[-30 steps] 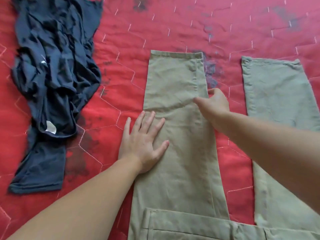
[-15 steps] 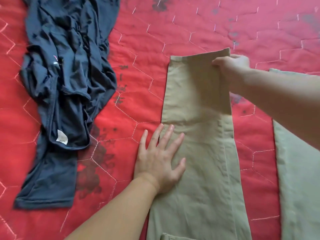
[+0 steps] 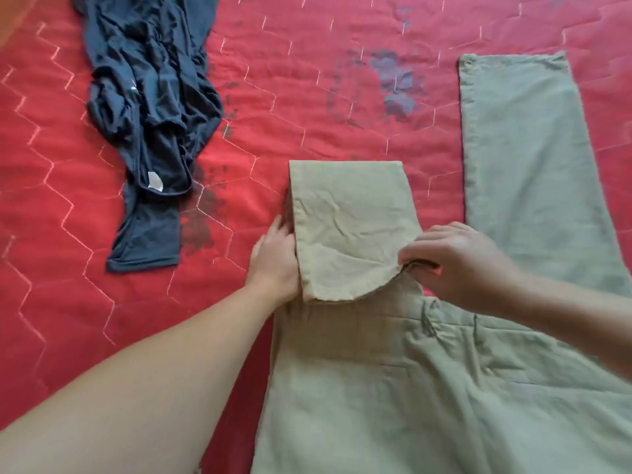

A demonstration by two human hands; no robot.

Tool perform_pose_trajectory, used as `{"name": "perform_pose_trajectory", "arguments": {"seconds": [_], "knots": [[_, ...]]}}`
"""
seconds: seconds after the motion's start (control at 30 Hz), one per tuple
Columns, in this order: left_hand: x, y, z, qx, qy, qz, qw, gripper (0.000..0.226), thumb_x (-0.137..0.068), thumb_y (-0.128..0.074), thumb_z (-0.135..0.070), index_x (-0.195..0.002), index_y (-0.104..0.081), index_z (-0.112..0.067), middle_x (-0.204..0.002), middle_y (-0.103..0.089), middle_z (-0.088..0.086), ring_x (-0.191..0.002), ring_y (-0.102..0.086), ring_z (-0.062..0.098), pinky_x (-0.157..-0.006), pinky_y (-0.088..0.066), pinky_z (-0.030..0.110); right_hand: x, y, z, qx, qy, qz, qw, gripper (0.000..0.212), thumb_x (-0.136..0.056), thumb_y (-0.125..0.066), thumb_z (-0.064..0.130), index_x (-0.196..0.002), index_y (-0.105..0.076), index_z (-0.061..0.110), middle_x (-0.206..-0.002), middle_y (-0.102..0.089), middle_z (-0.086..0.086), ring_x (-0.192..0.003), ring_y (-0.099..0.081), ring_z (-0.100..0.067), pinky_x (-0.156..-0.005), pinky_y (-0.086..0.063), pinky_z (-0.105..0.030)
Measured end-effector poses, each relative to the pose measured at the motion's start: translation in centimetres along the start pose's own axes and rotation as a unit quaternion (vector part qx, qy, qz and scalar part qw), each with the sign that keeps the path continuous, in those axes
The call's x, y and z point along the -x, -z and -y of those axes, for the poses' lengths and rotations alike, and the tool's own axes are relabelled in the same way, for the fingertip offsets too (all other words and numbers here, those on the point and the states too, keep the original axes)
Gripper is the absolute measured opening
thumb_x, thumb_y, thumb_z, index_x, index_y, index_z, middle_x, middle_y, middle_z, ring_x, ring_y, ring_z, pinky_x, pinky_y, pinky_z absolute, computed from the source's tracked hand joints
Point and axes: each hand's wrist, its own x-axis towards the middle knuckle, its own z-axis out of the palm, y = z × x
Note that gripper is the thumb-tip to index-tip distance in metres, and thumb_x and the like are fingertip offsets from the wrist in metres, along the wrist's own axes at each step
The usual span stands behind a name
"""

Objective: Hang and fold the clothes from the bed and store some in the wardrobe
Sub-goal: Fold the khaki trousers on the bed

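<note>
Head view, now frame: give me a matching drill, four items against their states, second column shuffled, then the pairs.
Column one:
1. left trouser leg
2. right trouser leg
3. navy garment
4. left hand

Column two:
A. crumpled in a heap on the red quilt
B. lying flat at full length
C. folded back, hem pinched by the right hand
D. at the fold's left edge, fingers hidden under the cloth

Pairs: 1-C, 2-B, 3-A, 4-D

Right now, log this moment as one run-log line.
step: folding khaki trousers | left hand: flat at fold edge | right hand: pinching folded leg hem | other leg: flat | navy garment: unfolded
</note>
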Motion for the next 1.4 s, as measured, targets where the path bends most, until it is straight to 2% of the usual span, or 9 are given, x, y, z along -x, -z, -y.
{"name": "perform_pose_trajectory", "arguments": {"seconds": [0.17, 0.33, 0.43, 0.57, 0.67, 0.87, 0.97, 1.1, 1.4], "knots": [[6.2, 1.1, -3.1, 0.408, 0.244, -0.024, 0.879, 0.037, -0.101, -0.043, -0.037, -0.112, -0.064, -0.010, -0.111, -0.068, 0.012, -0.106, -0.063, 0.031, -0.091, -0.050, 0.040, 6.7, -0.3, 4.3, -0.007, 0.005, -0.014, 1.000, 0.009, -0.071, -0.075, 0.012, -0.078, -0.072, 0.018, -0.072, -0.069, 0.003, -0.071, -0.063, -0.028, -0.062, -0.051, -0.039], [13.1, -0.3, -4.4, 0.323, 0.253, -0.027, 0.911, 0.052, -0.085, -0.071, -0.031, -0.131, -0.051, -0.016, -0.100, -0.059, -0.008, -0.083, -0.060, 0.009, -0.055, -0.049, 0.012, 12.1, -1.7, 8.8, -0.056, -0.032, -0.022, 0.998, 0.014, -0.072, -0.076, 0.006, -0.082, -0.073, 0.015, -0.074, -0.068, 0.000, -0.074, -0.063, -0.030, -0.066, -0.051, -0.038], [17.1, -1.8, -4.4, 0.288, 0.300, 0.034, 0.909, 0.048, -0.088, -0.064, -0.045, -0.120, -0.059, -0.009, -0.114, -0.065, 0.008, -0.101, -0.064, 0.025, -0.081, -0.056, 0.037, 15.9, -3.2, 11.4, -0.115, -0.124, -0.021, 0.985, 0.016, -0.073, -0.073, 0.008, -0.086, -0.075, 0.018, -0.083, -0.071, 0.001, -0.081, -0.064, -0.026, -0.070, -0.050, -0.034], [21.8, -3.5, -3.6, 0.244, 0.285, 0.095, 0.922, 0.019, -0.084, -0.070, -0.032, -0.090, -0.067, -0.015, -0.100, -0.071, 0.006, -0.090, -0.066, 0.018, -0.067, -0.051, 0.034, 20.1, -5.4, 13.6, -0.118, -0.165, -0.026, 0.979, 0.017, -0.073, -0.074, 0.005, -0.084, -0.077, 0.017, -0.085, -0.071, 0.002, -0.084, -0.065, -0.027, -0.072, -0.052, -0.035], [23.6, -4.1, -3.3, 0.244, 0.263, 0.024, 0.933, 0.005, -0.081, -0.069, -0.020, -0.080, -0.064, -0.021, -0.090, -0.071, 0.001, -0.082, -0.066, 0.019, -0.067, -0.051, 0.031, 21.4, -6.0, 15.0, -0.102, -0.150, -0.038, 0.983, 0.017, -0.072, -0.077, 0.007, -0.082, -0.077, 0.020, -0.083, -0.070, 0.003, -0.079, -0.065, -0.029, -0.068, -0.053, -0.041], [25.4, -4.8, -2.9, 0.151, 0.274, -0.040, 0.949, 0.051, -0.084, -0.061, -0.019, -0.132, -0.046, -0.024, -0.125, -0.058, 0.006, -0.114, -0.055, 0.028, -0.096, -0.044, 0.038, 22.7, -7.3, 17.3, -0.028, -0.117, 0.042, 0.992, 0.014, -0.085, -0.065, 0.030, -0.097, -0.071, 0.029, -0.093, -0.064, 0.006, -0.091, -0.061, -0.024, -0.073, -0.044, -0.036], [25.4, -4.7, -5.0, -0.111, 0.141, -0.009, 0.984, 0.075, -0.083, -0.056, -0.028, -0.148, -0.019, -0.037, -0.152, -0.026, -0.002, -0.134, -0.034, 0.026, -0.105, -0.031, 0.044, 23.2, -6.7, 16.5, -0.046, -0.176, 0.009, 0.983, 0.032, -0.084, -0.064, 0.035, -0.113, -0.065, 0.022, -0.104, -0.065, 0.004, -0.097, -0.061, -0.023, -0.078, -0.045, -0.036], [22.0, -6.0, -9.8, -0.186, -0.069, 0.125, 0.972, 0.069, -0.089, -0.050, -0.043, -0.150, -0.017, -0.040, -0.161, -0.015, -0.005, -0.145, -0.017, 0.019, -0.114, -0.018, 0.044, 22.8, -4.2, 11.6, 0.032, -0.234, 0.005, 0.972, 0.041, -0.084, -0.062, 0.035, -0.124, -0.059, 0.028, -0.126, -0.060, 0.003, -0.113, -0.057, -0.024, -0.089, -0.043, -0.039], [10.6, -11.9, -16.4, -0.158, -0.116, 0.077, 0.978, 0.059, -0.094, -0.027, -0.064, -0.150, -0.017, -0.046, -0.163, -0.009, -0.009, -0.149, -0.002, 0.016, -0.118, 0.002, 0.048, 21.4, -2.8, -1.9, 0.140, -0.306, 0.084, 0.938, 0.056, -0.091, -0.036, 0.051, -0.145, -0.028, 0.038, -0.154, -0.027, 0.001, -0.139, -0.024, -0.022, -0.106, -0.023, -0.046]]}}
